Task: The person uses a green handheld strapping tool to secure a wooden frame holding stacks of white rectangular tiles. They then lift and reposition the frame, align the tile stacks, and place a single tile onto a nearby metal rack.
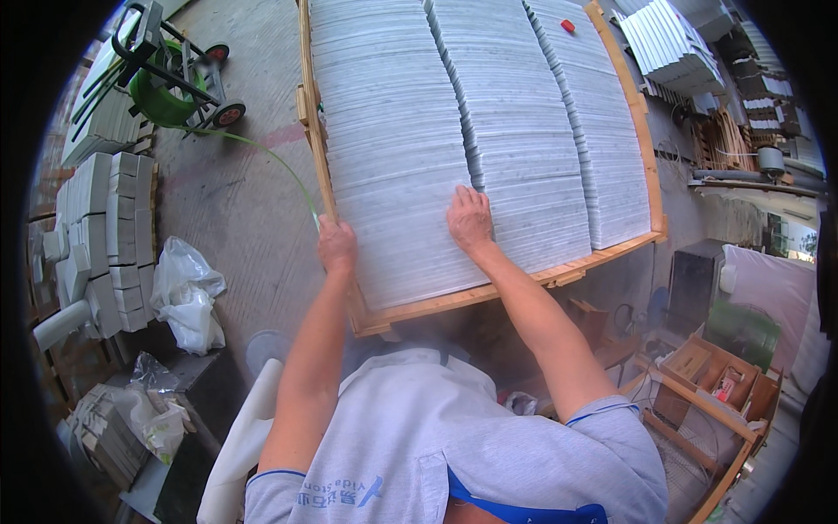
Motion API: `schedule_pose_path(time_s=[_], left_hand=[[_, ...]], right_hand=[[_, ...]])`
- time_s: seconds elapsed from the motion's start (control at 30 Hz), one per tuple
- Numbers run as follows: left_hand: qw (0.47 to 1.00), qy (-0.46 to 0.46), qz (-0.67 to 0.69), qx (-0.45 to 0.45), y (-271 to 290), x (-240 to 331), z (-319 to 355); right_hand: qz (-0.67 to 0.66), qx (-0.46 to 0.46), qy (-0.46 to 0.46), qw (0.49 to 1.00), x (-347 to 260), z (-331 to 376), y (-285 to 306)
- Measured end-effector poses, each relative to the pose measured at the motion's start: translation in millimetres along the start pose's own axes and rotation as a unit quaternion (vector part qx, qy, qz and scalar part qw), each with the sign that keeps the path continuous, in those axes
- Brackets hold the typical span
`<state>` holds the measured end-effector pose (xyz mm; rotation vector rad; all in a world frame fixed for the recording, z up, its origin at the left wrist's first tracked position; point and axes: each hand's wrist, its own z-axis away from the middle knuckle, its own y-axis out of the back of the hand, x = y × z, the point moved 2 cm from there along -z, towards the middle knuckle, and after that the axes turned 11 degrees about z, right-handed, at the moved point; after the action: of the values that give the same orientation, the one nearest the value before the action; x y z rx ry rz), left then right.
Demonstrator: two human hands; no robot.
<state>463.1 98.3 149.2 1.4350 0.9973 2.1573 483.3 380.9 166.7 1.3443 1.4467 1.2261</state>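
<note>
Rows of thin grey-white stone tiles (397, 148) stand packed on edge in a wooden crate (419, 316). At the crate's left side, my left hand (337, 244) is closed around the end of a green strap (298, 181), which trails back toward a wheeled strap cart (170, 92). My right hand (471, 218) rests on the tile tops beside the gap between the left and middle rows. Its fingers are curled and pointing down; whatever they pinch, if anything, is hidden. A small red object (567, 27) lies on the right row at the far end.
Stacked pale blocks (105, 236) and a clear plastic bag (188, 293) are on the left. More stone slabs (668, 48) stand at the far right. A wooden box with compartments (707, 375) is at my right, and a white roll (240, 445) lies near my left arm.
</note>
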Motion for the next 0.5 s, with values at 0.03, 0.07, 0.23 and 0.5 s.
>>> schedule_pose_path(time_s=[0.03, 0.07, 0.23, 0.5], left_hand=[[1.0, -0.001, -0.004, -0.001, 0.4, 0.6, -0.1], [1.0, 0.001, -0.006, -0.003, 0.7, 0.8, 0.0], [1.0, -0.004, -0.003, 0.0, -0.3, -1.9, -0.6], [1.0, -0.017, -0.007, 0.004, -1.5, -4.6, -0.2]], right_hand=[[-0.008, 0.001, -0.002, 1.0, 0.5, -1.0, 0.9], [-0.016, 0.002, -0.003, 1.0, 0.8, -2.1, 1.8], [-0.026, -0.022, -0.041, 0.999, -2.1, -10.4, 0.6], [0.015, -0.054, -0.052, 0.997, -4.7, -17.3, -5.5]])
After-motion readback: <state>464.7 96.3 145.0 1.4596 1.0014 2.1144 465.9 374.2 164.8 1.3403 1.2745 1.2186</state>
